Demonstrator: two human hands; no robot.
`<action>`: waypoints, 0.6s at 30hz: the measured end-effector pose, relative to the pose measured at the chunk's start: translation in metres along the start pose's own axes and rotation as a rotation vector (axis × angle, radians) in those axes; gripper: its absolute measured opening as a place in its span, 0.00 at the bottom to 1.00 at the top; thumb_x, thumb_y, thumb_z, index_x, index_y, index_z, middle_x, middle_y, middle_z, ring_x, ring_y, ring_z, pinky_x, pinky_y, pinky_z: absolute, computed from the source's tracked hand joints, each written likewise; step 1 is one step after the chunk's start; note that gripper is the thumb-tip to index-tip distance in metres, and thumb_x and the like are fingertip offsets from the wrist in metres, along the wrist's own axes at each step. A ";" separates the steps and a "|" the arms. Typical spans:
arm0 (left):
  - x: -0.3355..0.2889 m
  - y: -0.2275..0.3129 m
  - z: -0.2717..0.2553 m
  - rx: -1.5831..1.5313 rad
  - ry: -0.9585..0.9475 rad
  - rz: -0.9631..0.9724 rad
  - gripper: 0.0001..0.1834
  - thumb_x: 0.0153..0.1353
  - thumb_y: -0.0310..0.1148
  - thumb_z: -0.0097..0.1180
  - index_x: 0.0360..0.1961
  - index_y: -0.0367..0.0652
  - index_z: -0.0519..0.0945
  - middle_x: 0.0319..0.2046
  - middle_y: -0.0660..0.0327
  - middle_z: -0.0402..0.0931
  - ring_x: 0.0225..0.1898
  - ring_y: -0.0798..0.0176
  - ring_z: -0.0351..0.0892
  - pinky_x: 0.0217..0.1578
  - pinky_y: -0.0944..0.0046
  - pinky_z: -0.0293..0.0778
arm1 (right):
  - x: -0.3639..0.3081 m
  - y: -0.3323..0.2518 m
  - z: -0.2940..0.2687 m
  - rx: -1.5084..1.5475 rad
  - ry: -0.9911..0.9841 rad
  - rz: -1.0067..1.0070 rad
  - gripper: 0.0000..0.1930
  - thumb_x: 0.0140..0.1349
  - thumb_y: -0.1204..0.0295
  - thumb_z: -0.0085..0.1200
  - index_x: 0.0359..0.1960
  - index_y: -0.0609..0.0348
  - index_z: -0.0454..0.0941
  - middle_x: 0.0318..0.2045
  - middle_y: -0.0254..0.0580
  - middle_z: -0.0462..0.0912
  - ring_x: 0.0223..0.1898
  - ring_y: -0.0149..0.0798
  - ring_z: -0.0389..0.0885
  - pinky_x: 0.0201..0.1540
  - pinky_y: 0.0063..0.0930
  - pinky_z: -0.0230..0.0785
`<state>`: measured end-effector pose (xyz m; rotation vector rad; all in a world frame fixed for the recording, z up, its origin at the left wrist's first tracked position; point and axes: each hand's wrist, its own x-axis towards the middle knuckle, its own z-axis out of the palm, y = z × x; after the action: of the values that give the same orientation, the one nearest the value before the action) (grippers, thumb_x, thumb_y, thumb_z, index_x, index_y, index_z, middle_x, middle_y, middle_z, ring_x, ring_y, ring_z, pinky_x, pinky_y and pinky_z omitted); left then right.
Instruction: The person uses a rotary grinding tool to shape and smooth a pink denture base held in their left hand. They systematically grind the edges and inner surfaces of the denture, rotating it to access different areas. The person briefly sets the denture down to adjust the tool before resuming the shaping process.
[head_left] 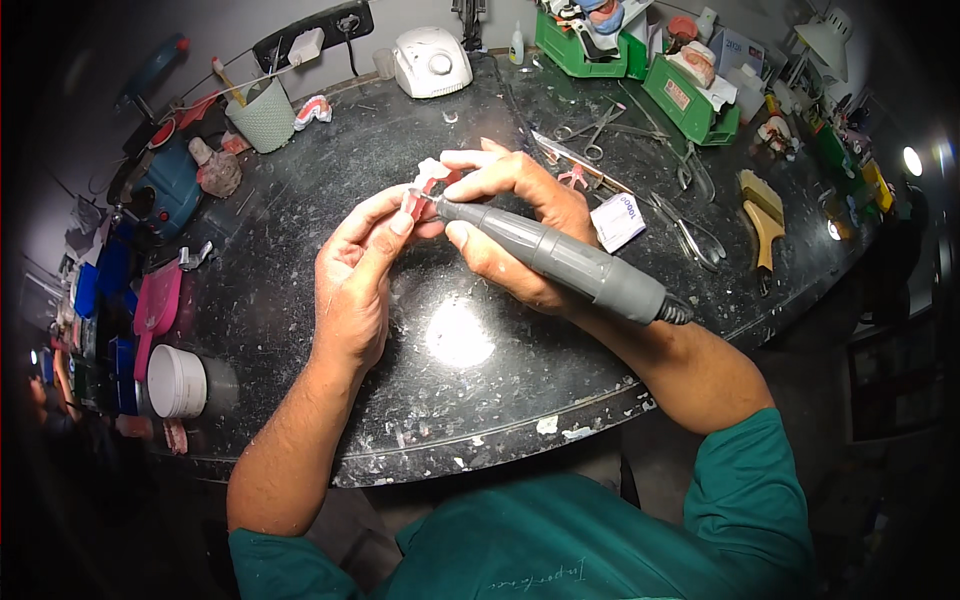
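Over the middle of the black bench, my left hand (358, 265) pinches a small pink-and-white denture (432, 172) between thumb and fingers. My right hand (540, 188) is wrapped round a thick grey rotary handpiece (560, 255), its cord end pointing back toward my right forearm. The handpiece's narrow tip meets the pink part of the denture beside my left thumb; the bur itself is too small to make out. Some right-hand fingers reach past the tip to the denture's far side. My fingers hide part of the denture.
Right of my hands lie a folded paper note (619, 221), pliers (690, 232), scissors (600, 130) and a brush (764, 225). Green bins (690, 105) and a white control box (432, 63) stand at the back. A white tub (177, 382) and pink dustpan (158, 303) are at left.
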<state>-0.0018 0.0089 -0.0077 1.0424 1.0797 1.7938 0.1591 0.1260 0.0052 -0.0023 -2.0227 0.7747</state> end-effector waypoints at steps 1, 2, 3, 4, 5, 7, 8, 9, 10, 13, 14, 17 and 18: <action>0.000 0.000 0.000 0.003 0.003 0.004 0.18 0.70 0.33 0.56 0.56 0.34 0.77 0.49 0.53 0.81 0.48 0.63 0.81 0.58 0.60 0.71 | 0.000 -0.001 0.001 0.026 0.024 0.029 0.14 0.59 0.73 0.60 0.47 0.59 0.77 0.48 0.49 0.81 0.60 0.46 0.76 0.72 0.52 0.50; 0.000 -0.001 0.000 0.009 0.004 0.006 0.18 0.70 0.32 0.56 0.56 0.34 0.77 0.49 0.53 0.81 0.48 0.63 0.81 0.58 0.60 0.71 | 0.000 -0.003 0.003 0.052 0.048 0.058 0.14 0.59 0.72 0.60 0.47 0.59 0.77 0.48 0.49 0.81 0.60 0.46 0.76 0.72 0.52 0.50; 0.000 -0.001 -0.001 0.015 0.005 0.008 0.17 0.70 0.32 0.56 0.56 0.34 0.77 0.49 0.53 0.81 0.48 0.63 0.81 0.58 0.61 0.70 | 0.000 -0.004 0.004 0.078 0.072 0.088 0.14 0.59 0.72 0.60 0.46 0.59 0.77 0.48 0.49 0.81 0.60 0.46 0.76 0.72 0.52 0.50; 0.000 -0.001 -0.001 0.020 0.005 0.011 0.17 0.70 0.32 0.56 0.56 0.34 0.77 0.49 0.53 0.81 0.48 0.63 0.81 0.58 0.61 0.70 | 0.001 -0.004 0.003 0.079 0.059 0.084 0.14 0.59 0.72 0.61 0.46 0.59 0.77 0.48 0.49 0.81 0.61 0.47 0.76 0.72 0.52 0.50; 0.000 -0.001 -0.001 0.026 0.009 0.009 0.17 0.70 0.32 0.56 0.55 0.34 0.77 0.49 0.53 0.81 0.48 0.63 0.81 0.58 0.61 0.71 | 0.001 -0.004 0.002 0.082 0.045 0.080 0.14 0.59 0.72 0.61 0.46 0.59 0.77 0.48 0.49 0.81 0.61 0.47 0.75 0.72 0.53 0.50; 0.000 0.000 -0.001 0.038 0.015 0.005 0.17 0.69 0.32 0.56 0.55 0.34 0.77 0.49 0.53 0.81 0.48 0.62 0.81 0.58 0.61 0.71 | 0.000 -0.002 0.001 0.084 0.008 0.068 0.14 0.60 0.72 0.61 0.47 0.59 0.77 0.48 0.49 0.81 0.61 0.47 0.75 0.72 0.53 0.50; 0.000 0.000 -0.001 0.026 0.007 -0.001 0.16 0.69 0.31 0.56 0.55 0.35 0.76 0.49 0.53 0.81 0.48 0.62 0.82 0.58 0.60 0.71 | 0.001 0.000 -0.001 0.083 -0.013 0.058 0.14 0.60 0.71 0.61 0.47 0.60 0.77 0.48 0.49 0.81 0.62 0.48 0.75 0.71 0.53 0.50; -0.001 -0.001 -0.001 0.014 0.000 -0.007 0.16 0.69 0.31 0.56 0.55 0.35 0.75 0.49 0.53 0.81 0.49 0.61 0.82 0.58 0.60 0.71 | 0.000 0.002 -0.001 0.081 -0.035 0.048 0.14 0.61 0.71 0.61 0.47 0.60 0.76 0.47 0.49 0.81 0.62 0.48 0.74 0.71 0.53 0.50; -0.001 -0.001 -0.001 0.002 -0.008 -0.013 0.16 0.69 0.31 0.56 0.55 0.35 0.75 0.49 0.53 0.81 0.50 0.61 0.82 0.58 0.60 0.71 | -0.001 0.002 0.004 0.260 0.035 0.141 0.15 0.62 0.70 0.62 0.48 0.60 0.75 0.47 0.49 0.81 0.60 0.48 0.76 0.70 0.53 0.51; -0.001 -0.001 0.000 -0.072 -0.029 -0.048 0.17 0.68 0.29 0.57 0.55 0.37 0.72 0.48 0.52 0.81 0.52 0.58 0.81 0.60 0.59 0.70 | 0.002 0.000 0.013 0.366 0.295 0.231 0.16 0.62 0.69 0.66 0.48 0.59 0.76 0.44 0.45 0.83 0.50 0.33 0.81 0.49 0.27 0.76; -0.001 -0.002 0.000 -0.080 -0.023 -0.033 0.17 0.68 0.29 0.57 0.55 0.37 0.71 0.49 0.52 0.81 0.53 0.58 0.81 0.61 0.58 0.70 | 0.001 0.004 0.015 0.348 0.317 0.203 0.13 0.63 0.74 0.63 0.48 0.59 0.78 0.42 0.42 0.83 0.44 0.29 0.82 0.46 0.24 0.76; -0.001 -0.004 -0.001 -0.084 -0.016 -0.008 0.18 0.68 0.27 0.57 0.56 0.37 0.70 0.50 0.51 0.81 0.56 0.58 0.79 0.62 0.57 0.69 | -0.002 0.001 0.012 0.216 0.076 0.195 0.16 0.64 0.79 0.60 0.53 0.62 0.74 0.46 0.45 0.81 0.48 0.33 0.81 0.54 0.29 0.74; -0.001 -0.004 0.000 -0.074 -0.021 -0.014 0.18 0.68 0.27 0.57 0.56 0.37 0.70 0.50 0.52 0.81 0.56 0.59 0.79 0.62 0.57 0.69 | -0.002 0.001 0.016 0.146 0.075 0.078 0.17 0.61 0.81 0.62 0.52 0.62 0.76 0.46 0.42 0.81 0.47 0.33 0.82 0.54 0.29 0.74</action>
<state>-0.0011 0.0091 -0.0116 1.0049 0.9980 1.7938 0.1474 0.1181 -0.0031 -0.0263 -1.9006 0.9572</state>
